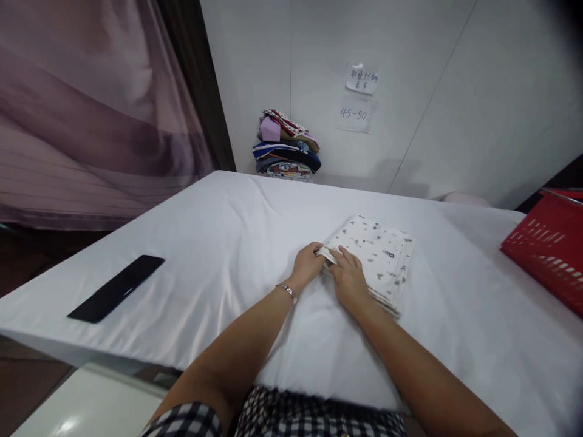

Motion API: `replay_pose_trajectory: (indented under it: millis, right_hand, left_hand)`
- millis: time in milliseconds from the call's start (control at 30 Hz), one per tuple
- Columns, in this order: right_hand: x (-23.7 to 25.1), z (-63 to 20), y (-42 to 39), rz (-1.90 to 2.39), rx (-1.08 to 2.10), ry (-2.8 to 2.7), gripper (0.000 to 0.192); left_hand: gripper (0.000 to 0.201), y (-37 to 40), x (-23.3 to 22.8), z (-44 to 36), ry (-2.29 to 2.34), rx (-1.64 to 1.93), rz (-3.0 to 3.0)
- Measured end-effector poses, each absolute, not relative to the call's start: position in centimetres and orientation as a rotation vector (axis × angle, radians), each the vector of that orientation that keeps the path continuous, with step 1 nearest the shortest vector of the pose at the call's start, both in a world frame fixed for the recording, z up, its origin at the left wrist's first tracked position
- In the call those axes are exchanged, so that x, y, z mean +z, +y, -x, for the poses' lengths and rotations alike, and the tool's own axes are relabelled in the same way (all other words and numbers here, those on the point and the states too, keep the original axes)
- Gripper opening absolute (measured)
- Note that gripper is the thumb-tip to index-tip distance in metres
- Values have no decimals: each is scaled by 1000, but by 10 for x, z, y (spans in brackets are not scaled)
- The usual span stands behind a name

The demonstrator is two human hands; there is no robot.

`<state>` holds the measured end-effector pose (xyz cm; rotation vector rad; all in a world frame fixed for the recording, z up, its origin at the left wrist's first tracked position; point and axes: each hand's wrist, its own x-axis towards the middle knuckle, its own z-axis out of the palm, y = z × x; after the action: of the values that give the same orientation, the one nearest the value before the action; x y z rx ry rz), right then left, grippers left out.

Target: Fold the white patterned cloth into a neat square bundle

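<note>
A white cloth (373, 249) with small dark and grey prints lies folded in several layers on the white-covered table (204, 255). My left hand (308, 262), with a bracelet at the wrist, is closed on the cloth's left corner, which is lifted a little. Beside it, my right hand (350, 276) rests at the near left edge of the cloth, fingers bent over that same corner and pinching it. The fingertips of both hands are partly hidden by the fabric.
A flat black board (117, 289) lies on the table's left side. At the right edge stands a red plastic basket (546, 243). Behind the table rises a stack of folded fabrics (286, 145) against the wall, near paper signs (356, 114). A pinkish curtain (91, 109) hangs at left.
</note>
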<state>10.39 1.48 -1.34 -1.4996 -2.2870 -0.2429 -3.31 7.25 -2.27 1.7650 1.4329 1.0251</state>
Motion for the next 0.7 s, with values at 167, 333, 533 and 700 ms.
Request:
replay_pose_trajectory:
  millis: [167, 333, 533, 700]
  right_hand:
    - [-14, -103, 13, 1503, -200, -2282, 26]
    - [-18, -103, 13, 1483, -212, -2287, 27]
    - [-15, -100, 9, 1585, -211, -2317, 26]
    - [-8, -104, 2, 1546, -113, -2352, 30]
  left_hand:
    - [29, 74, -22, 32, 1441, 1026, -1681]
    - [30, 74, -23, 30, 1448, 1031, -1704]
    - [45, 68, -15, 32, 1604, 873, -1824]
    - [46, 64, -12, 33, 1639, 695, -1937]
